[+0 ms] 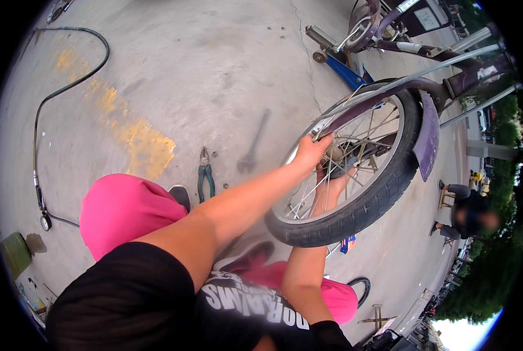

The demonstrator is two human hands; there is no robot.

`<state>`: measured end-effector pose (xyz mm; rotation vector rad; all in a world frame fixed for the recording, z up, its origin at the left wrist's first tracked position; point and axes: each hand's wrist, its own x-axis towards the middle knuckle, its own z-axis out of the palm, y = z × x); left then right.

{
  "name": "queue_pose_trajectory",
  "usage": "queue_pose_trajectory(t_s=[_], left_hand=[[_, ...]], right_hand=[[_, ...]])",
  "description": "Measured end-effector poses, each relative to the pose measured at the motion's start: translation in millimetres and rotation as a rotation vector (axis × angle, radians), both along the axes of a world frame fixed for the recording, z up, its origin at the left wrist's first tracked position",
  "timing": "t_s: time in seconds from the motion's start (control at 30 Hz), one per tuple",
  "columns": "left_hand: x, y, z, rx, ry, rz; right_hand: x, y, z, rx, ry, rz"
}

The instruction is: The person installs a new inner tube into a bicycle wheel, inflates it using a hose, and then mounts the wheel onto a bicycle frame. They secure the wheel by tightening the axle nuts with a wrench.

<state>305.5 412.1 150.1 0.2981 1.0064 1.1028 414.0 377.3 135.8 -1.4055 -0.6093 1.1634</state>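
Observation:
A spoked wheel with a black tyre (355, 213) sits in the purple fork (384, 93) of a tilted vehicle, below a purple mudguard (429, 137). My left hand (313, 152) is closed on the fork end beside the hub. Reaching up behind the tyre, my right hand (333, 184) shows through the spokes. Its fingers curl against the dark round hub part (340, 167), though spokes partly cover them. On the concrete to the left lie teal-handled pliers (205, 175) and a wrench (254, 143), with several small nuts near the pliers.
A blue floor jack (344, 71) stands under the purple frame. At left, a black air hose (37, 117) runs to a round gauge (45, 222), near a green container (16, 256). A person (472, 213) sits farther off at right. A small blue packet (347, 244) lies below the tyre.

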Motion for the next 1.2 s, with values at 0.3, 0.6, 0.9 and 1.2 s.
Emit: queue_pose_trajectory(t_s=[0.3, 0.6, 0.9, 1.2], left_hand=[[1.3, -1.2, -6.7, -0.023, 0.076, 0.009], [0.3, 5.7, 3.0, -0.073, -0.017, -0.089], [-5.2, 29.4, -55.4, -0.085, 0.022, -0.050], [8.9, 44.1, 9.9, 0.366, -0.038, 0.048]], right_hand=[[10.6, 23.0, -30.8, 0.018, 0.370, -0.022], [56.0, 21.2, -78.5, 0.125, 0.004, 0.012], [-14.6, 17.2, -26.1, 0.027, 0.017, 0.044], [-21.7, 48.0, 57.5, 0.247, 0.476, -0.167]])
